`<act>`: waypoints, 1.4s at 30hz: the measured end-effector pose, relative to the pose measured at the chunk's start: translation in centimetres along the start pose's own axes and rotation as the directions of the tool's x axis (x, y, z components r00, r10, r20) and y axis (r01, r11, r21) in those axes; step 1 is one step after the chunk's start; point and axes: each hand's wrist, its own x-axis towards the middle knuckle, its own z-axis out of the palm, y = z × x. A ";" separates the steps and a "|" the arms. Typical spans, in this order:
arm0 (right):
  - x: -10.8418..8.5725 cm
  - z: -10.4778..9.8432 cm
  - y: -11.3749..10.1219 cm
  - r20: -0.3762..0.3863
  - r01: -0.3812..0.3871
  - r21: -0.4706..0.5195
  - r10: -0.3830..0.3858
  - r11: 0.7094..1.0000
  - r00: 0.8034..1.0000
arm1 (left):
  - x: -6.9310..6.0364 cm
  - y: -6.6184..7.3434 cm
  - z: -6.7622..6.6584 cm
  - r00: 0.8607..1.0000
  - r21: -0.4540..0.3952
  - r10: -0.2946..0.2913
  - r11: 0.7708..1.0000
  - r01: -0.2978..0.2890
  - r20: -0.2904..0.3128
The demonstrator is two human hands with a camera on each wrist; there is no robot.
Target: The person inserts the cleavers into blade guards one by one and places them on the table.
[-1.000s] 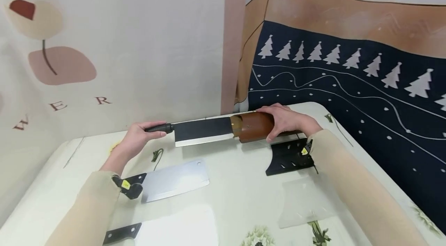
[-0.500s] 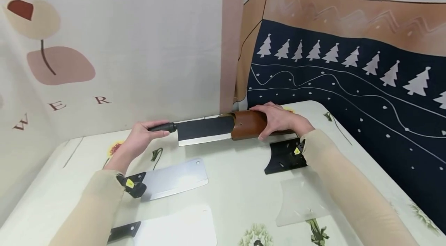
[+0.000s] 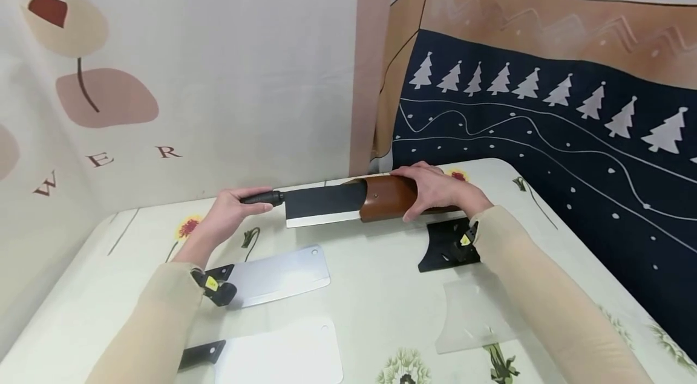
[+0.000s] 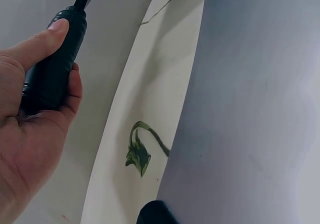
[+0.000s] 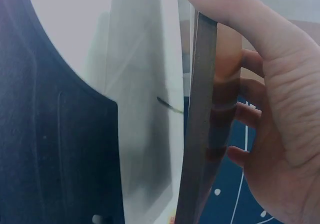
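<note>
While the left hand (image 3: 229, 212) grips the dark handle (image 3: 265, 198), the right hand (image 3: 432, 189) clasps the brown sheath (image 3: 383, 198), and there's the cleaver (image 3: 324, 202) between them, blade partly inside, near the table (image 3: 381, 287) edge, a second cleaver (image 3: 280, 276) lying closer in.

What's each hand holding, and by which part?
The left hand holds the black and silver cleaver by its black handle; the right hand, the brown leathery sheath, toward its end opposite that handle.

Between middle cleaver (image 3: 280, 280) and black sheath (image 3: 443, 248), the tabletop (image 3: 381, 287) offers passage; dark cleaver (image 3: 325, 199) and brown sheath (image 3: 383, 198) bar its far end.
</note>
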 end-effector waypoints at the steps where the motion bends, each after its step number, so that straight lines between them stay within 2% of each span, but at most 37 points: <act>1: 0.1 0.0 -0.1 -0.001 0.005 -0.007 -0.005 1.000 1.000 | 0.1 0.0 0.1 1.000 0.002 0.003 1.000 -0.003 -0.001; 10: 1.1 0.5 -1.9 0.009 0.060 -0.058 -0.060 0.997 0.998 | 1.1 -0.2 1.3 1.000 -0.031 0.018 0.999 -0.018 -0.005; 19: 1.2 0.7 -2.2 0.016 0.042 -0.018 -0.042 0.999 0.999 | 1.5 0.6 2.9 1.000 -0.081 0.029 0.996 -0.029 -0.004; 31: 2.1 1.4 -3.5 0.023 0.093 -0.063 -0.092 0.994 0.996 | 1.8 0.4 4.3 0.999 -0.092 0.028 0.995 -0.030 -0.024; 38: 2.4 1.6 -3.7 0.016 0.101 -0.064 -0.100 0.993 0.995 | 2.3 0.8 5.1 1.000 -0.167 0.026 0.986 -0.027 -0.011; 42: 2.8 1.9 -4.1 0.020 0.109 -0.069 -0.108 0.992 0.994 | 2.3 1.0 5.5 0.999 -0.166 0.026 0.986 -0.029 -0.022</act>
